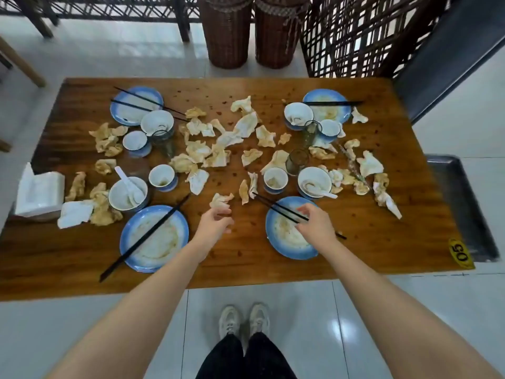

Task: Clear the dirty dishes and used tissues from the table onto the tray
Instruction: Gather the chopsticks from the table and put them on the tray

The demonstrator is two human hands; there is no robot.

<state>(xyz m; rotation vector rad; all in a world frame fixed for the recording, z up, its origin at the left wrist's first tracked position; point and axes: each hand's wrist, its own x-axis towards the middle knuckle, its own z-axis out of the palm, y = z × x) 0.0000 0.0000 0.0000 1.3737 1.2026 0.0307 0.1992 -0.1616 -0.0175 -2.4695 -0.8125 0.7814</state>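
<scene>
Down from the head camera, a wooden table (355,242) is strewn with crumpled used tissues (246,127) among blue-rimmed plates, white bowls, cups and glasses. The left hand (214,227) reaches over the near middle, its fingers (222,212) pinched on one stained tissue (220,200) lifted just above the wood. The right hand (314,224) hovers over the near right plate (289,247), fingers loosely curled around the black chopsticks (276,207) lying across it; whether they actually grip is unclear. Another plate (154,237) with chopsticks sits near left, beside a bowl holding a spoon (128,184). A dark metal tray (464,203) lies off the table's right end, below its edge.
</scene>
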